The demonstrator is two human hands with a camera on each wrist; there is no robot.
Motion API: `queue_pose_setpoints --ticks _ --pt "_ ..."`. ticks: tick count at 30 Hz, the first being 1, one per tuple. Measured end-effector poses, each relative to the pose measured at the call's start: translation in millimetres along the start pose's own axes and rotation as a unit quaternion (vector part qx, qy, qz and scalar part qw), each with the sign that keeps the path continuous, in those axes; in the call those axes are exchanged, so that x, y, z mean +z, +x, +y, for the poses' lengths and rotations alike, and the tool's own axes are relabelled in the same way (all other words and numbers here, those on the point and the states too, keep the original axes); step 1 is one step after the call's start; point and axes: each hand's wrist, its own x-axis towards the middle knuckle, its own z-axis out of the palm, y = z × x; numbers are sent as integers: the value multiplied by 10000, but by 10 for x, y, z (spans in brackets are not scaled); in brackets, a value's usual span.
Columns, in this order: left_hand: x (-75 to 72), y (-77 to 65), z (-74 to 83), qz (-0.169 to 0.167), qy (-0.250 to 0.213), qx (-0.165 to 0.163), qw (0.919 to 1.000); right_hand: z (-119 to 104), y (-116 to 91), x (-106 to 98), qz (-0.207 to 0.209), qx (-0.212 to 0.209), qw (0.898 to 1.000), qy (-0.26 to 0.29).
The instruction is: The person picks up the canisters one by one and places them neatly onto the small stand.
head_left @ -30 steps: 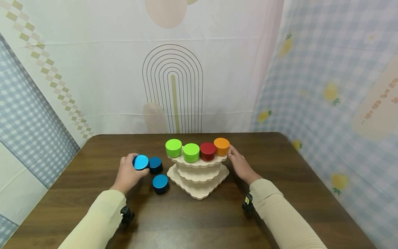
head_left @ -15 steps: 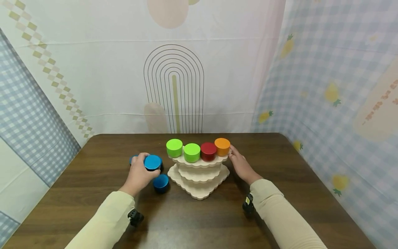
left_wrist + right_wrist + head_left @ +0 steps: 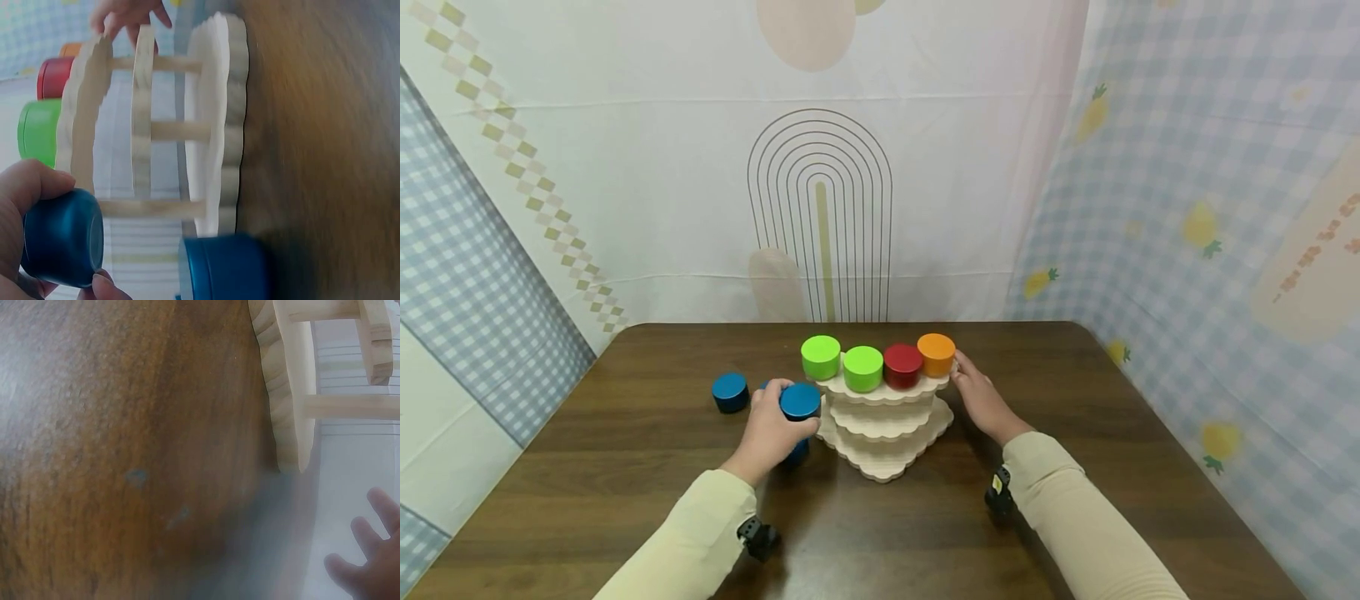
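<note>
My left hand (image 3: 772, 433) grips a blue round lidded tin (image 3: 801, 402), held raised at the left side of a tiered wooden stand (image 3: 883, 454). Below it a second blue tin (image 3: 226, 267) stands on the table, partly hidden by the hand in the head view. Another bit of blue shows behind my left fingers. Two green tins (image 3: 862, 369), a red tin (image 3: 902, 366) and an orange tin (image 3: 936, 356) sit on the stand's scalloped top tier. My right hand (image 3: 985, 402) is at that tier's right edge, its fingers (image 3: 367, 539) spread and fairly straight.
A further blue tin (image 3: 730, 392) stands on the brown wooden table (image 3: 880, 542), left of my left hand. Posts join the stand's tiers, with gaps between them. Patterned cloth (image 3: 955, 208) hangs behind the table and along both sides.
My left hand has carried the blue tin rightward, past the other blue tins, to the stand's left side. My right hand and the stand have stayed in place.
</note>
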Motion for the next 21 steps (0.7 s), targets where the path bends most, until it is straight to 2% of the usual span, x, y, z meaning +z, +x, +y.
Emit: queue_pose_setpoints --ticks 10,21 --pt "225 -71 45 -114 -102 79 9999 3 -6 7 42 -119 9999 6" --pt "439 -42 90 119 -456 -254 9986 -19 -13 -1 23 -29 10000 12"
